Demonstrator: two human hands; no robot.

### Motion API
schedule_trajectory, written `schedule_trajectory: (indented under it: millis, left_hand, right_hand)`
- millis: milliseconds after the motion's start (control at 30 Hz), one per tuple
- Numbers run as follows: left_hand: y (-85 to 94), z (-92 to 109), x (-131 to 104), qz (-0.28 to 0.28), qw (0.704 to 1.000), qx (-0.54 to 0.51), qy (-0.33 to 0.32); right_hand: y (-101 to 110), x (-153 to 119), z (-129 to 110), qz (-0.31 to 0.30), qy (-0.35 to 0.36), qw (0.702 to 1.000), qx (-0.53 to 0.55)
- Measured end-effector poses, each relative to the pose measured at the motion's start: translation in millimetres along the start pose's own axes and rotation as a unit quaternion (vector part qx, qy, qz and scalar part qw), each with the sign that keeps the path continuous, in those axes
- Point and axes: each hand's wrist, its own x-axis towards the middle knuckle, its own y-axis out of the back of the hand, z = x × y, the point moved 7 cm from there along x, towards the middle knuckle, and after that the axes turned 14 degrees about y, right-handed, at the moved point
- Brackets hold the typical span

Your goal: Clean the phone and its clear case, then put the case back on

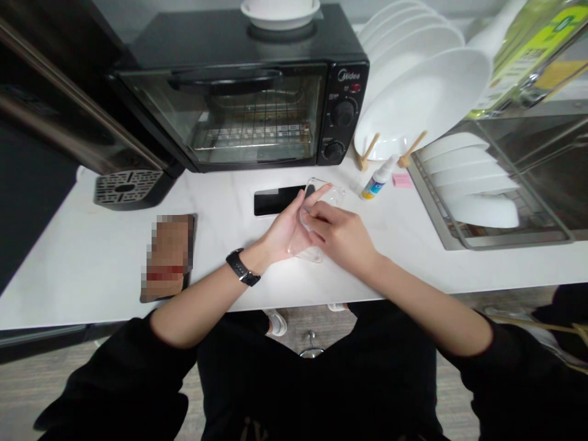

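Observation:
A clear phone case [314, 253] rests in my left hand [287, 233], which holds it from beneath over the white counter [220, 208]. Above it, my right hand [342, 236] has its fingers bent and pinched together against the case's inner side; whatever they may hold is too small to make out. A black phone [273, 201] lies on the counter just behind my left hand. Beyond my right hand stands a small spray bottle [374, 184] with a blue and yellow label, beside a pink pad [402, 180].
Behind are a black toaster oven [344, 141] and white plates [427, 92] in a wooden rack. White bowls [482, 211] sit in a metal rack at right. At left are a drip tray [128, 187] and a blurred-out device [168, 257].

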Motion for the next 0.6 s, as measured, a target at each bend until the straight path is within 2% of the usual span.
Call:
schedule_trajectory:
  millis: [133, 233, 400, 600]
  left_hand:
    - [-1.2, 4, -5, 0.018, 0.999, 0.05, -0.01]
    - [-4.8, 5, -6, 0.013, 0.998, 0.062, -0.015]
    - [-5.5, 5, -6, 0.025, 0.998, 0.053, -0.012]
    - [-4.0, 5, -5, 0.016, 0.999, 0.045, -0.004]
  right_hand:
    - [-6, -13, -38, -0.017, 0.065, 0.998, -0.01]
    - [-2, -23, -52, -0.038, 0.122, 0.992, -0.004]
    - [7, -35, -45, -0.093, 0.134, 0.986, -0.014]
    - [14, -39, -37, -0.097, 0.078, 0.99, -0.064]
